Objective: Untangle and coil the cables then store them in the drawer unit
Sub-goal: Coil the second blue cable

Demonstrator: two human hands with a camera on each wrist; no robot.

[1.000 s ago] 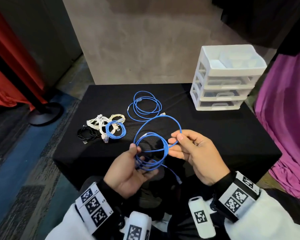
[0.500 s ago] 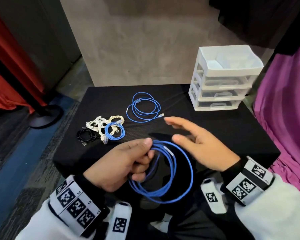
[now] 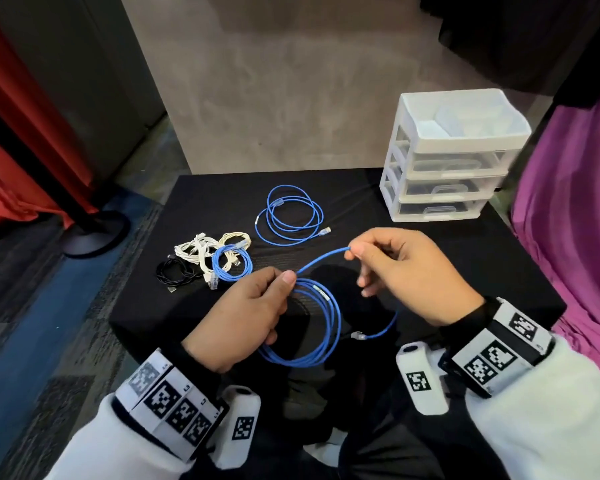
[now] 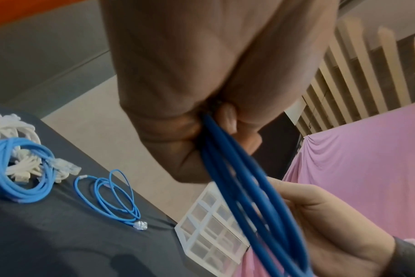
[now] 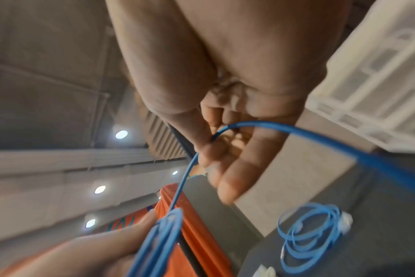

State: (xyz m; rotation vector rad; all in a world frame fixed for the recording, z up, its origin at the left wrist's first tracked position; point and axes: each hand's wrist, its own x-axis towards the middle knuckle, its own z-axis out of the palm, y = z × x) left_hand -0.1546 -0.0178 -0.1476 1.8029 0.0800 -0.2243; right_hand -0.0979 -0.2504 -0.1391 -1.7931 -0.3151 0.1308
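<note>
Left hand (image 3: 246,317) grips the blue cable (image 3: 321,327) coil hanging below it, right hand (image 3: 400,271) apparently pinches its free strand, which slants up-right between them.

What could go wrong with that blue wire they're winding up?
1. The left hand pinches several loops of the blue cable at one spot only; if that pinch slackens, the coil could spring open.
2. The loose plug end dangles below the right hand and might snag in the loops.
3. The pile of small cables lies close by and could get dragged.
</note>
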